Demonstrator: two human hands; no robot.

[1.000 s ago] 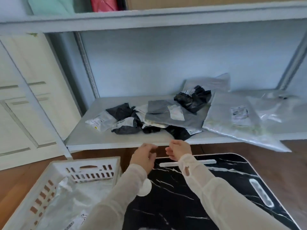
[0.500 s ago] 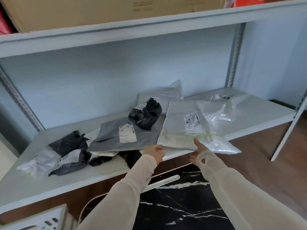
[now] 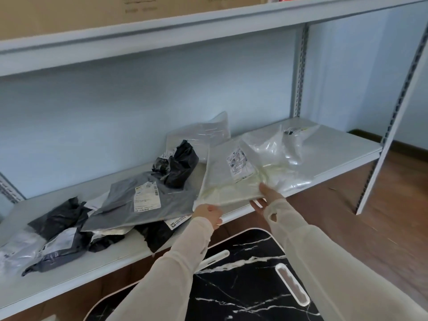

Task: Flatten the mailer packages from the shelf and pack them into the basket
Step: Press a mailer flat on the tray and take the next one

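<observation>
A large translucent white mailer (image 3: 228,179) with a printed label lies at the front edge of the grey shelf (image 3: 347,149), its near edge lifted. My left hand (image 3: 208,214) grips its near left corner. My right hand (image 3: 266,198) holds the near right edge, thumb on top and fingers underneath. A flat grey mailer (image 3: 143,200) lies to the left, and a crumpled black mailer (image 3: 176,167) sits behind it. More black and clear mailers (image 3: 58,230) are piled at the shelf's left end. The basket is out of view.
A black marble-patterned table (image 3: 243,286) stands below my arms, in front of the shelf. A clear crinkled bag (image 3: 278,151) overlaps the white mailer on the right. An upper shelf (image 3: 208,26) with a cardboard box runs overhead. A metal upright (image 3: 393,126) stands at right.
The view has swung right and away from the basket. Both hands reached from the table to the shelf edge and took hold of the white mailer's near edge, which is now lifted.
</observation>
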